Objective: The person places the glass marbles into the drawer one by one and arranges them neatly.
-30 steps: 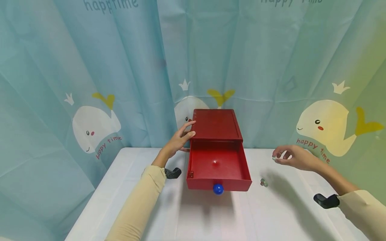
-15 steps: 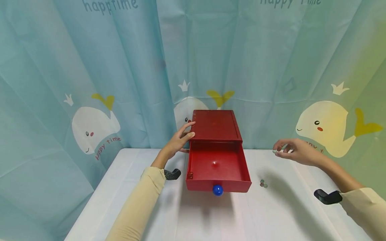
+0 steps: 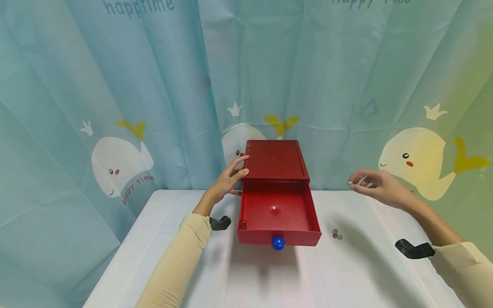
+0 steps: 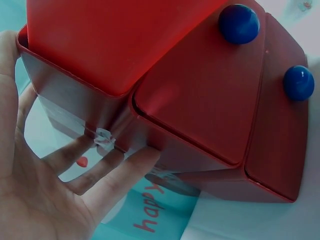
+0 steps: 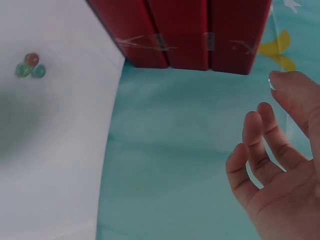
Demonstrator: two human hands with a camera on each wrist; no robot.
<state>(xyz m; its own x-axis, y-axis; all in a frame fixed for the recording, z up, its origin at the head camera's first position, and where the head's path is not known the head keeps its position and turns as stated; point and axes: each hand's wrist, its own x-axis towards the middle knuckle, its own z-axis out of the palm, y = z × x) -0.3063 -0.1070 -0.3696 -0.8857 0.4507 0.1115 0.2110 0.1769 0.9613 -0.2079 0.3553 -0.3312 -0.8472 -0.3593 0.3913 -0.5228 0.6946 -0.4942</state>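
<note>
Because pinched, marble (image 3: 349, 183) partly hidden

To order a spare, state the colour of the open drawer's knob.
The knob is blue, best seen in the head view.

The red box of drawers (image 3: 274, 159) stands on the desk (image 3: 308, 282), its top drawer (image 3: 286, 218) out, the two below closed. Little reddish-brown marbles (image 3: 243, 224) sit in its front left corner. One red and two green marbles (image 3: 335, 235) huddle nearby. Right fingers (image 3: 359, 173) pinch a small pale marble (image 3: 349, 183).
</note>
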